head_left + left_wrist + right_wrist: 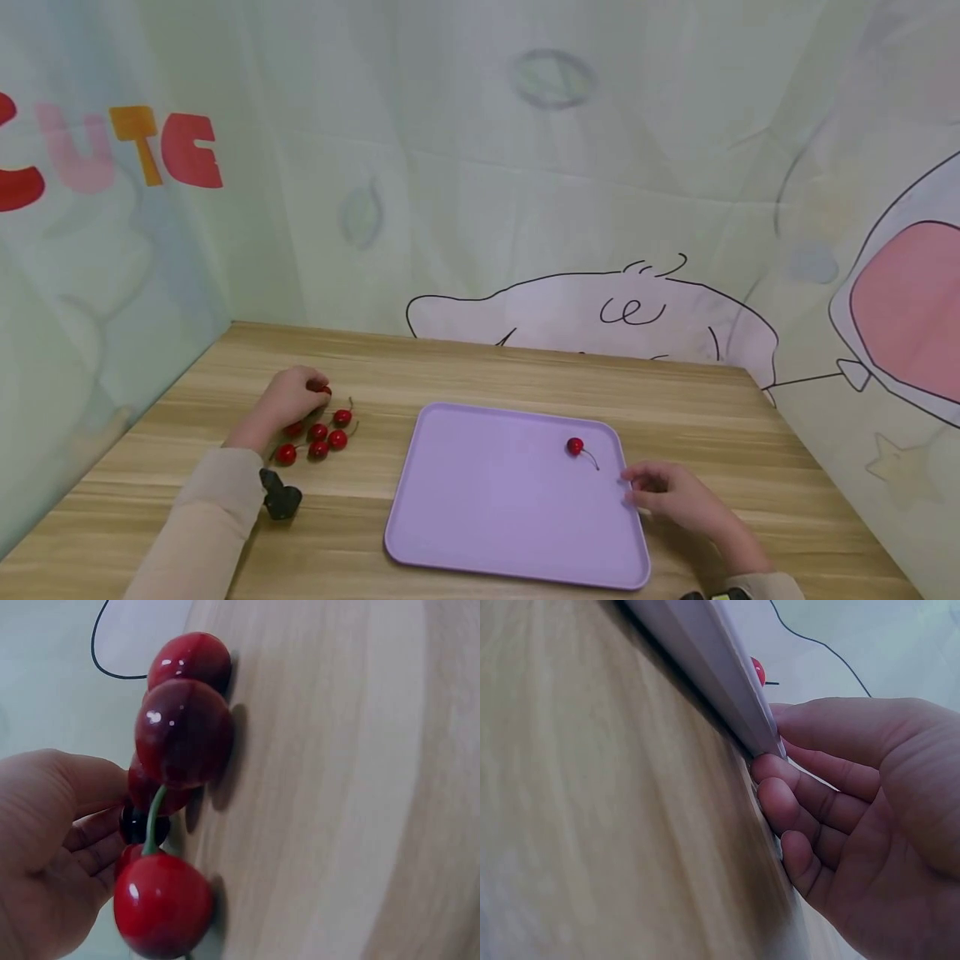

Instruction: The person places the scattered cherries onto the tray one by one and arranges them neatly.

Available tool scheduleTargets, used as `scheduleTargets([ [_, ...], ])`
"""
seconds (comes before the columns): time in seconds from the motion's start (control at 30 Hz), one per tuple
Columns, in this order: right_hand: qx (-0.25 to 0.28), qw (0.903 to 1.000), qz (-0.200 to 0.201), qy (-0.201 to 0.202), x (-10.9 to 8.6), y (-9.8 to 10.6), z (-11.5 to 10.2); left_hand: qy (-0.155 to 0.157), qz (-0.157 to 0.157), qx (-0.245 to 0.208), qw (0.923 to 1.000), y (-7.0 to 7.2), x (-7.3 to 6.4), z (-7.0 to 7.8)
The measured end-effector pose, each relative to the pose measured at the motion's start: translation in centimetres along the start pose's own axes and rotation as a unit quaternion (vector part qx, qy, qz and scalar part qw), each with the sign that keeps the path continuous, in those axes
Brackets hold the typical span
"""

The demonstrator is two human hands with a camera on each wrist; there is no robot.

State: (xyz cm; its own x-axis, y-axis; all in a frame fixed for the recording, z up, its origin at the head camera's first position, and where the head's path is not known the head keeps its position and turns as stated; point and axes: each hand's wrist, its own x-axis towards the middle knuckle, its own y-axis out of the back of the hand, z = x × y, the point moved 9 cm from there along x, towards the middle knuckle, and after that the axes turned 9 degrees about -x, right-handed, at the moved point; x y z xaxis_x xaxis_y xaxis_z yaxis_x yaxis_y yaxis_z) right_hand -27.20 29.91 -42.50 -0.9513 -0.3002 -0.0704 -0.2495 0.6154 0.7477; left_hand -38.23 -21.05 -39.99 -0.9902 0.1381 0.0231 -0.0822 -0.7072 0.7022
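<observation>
At the left of the table my left hand [291,397] has its thumb and fingers curled round a red cherry [325,390], mostly hidden by the fingers. Several other cherries [318,451] with thin stems lie close by on the wood. In the left wrist view, a large cherry [163,904] with a green stem and a darker cherry [184,733] partly block the fingertips. On the other side, my right hand [678,496] pinches the right rim of a light purple tray [510,500], thumb on top and fingers against its outer side. One stemmed cherry [575,446] lies on the tray near its upper right.
The wood-grain table [360,350] carries everything. A printed curtain [480,183] stands behind it and at both sides. A small black device [280,497] sits at the left cuff. Bare wood lies between the loose cherries and the tray.
</observation>
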Motion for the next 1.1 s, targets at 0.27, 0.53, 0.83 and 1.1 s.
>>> scheduleTargets([
  [0.27,0.016,0.9998,0.002,0.007,-0.2,0.0,-0.1,0.003,0.009,-0.013,0.9999,0.3,0.1,0.6],
  [0.53,0.022,0.9998,0.003,0.0,-0.2,0.0,-0.1,-0.029,0.01,-0.014,0.9994,0.0,0.5,3.1],
  [0.83,0.023,0.9997,-0.001,0.009,-0.2,0.0,-0.5,-0.11,0.022,-0.005,0.9936,-1.1,0.9,7.7],
  [1.1,0.012,0.9998,-0.002,0.014,-0.1,0.1,-0.6,-0.166,0.016,0.004,0.986,-2.6,1.1,11.4],
])
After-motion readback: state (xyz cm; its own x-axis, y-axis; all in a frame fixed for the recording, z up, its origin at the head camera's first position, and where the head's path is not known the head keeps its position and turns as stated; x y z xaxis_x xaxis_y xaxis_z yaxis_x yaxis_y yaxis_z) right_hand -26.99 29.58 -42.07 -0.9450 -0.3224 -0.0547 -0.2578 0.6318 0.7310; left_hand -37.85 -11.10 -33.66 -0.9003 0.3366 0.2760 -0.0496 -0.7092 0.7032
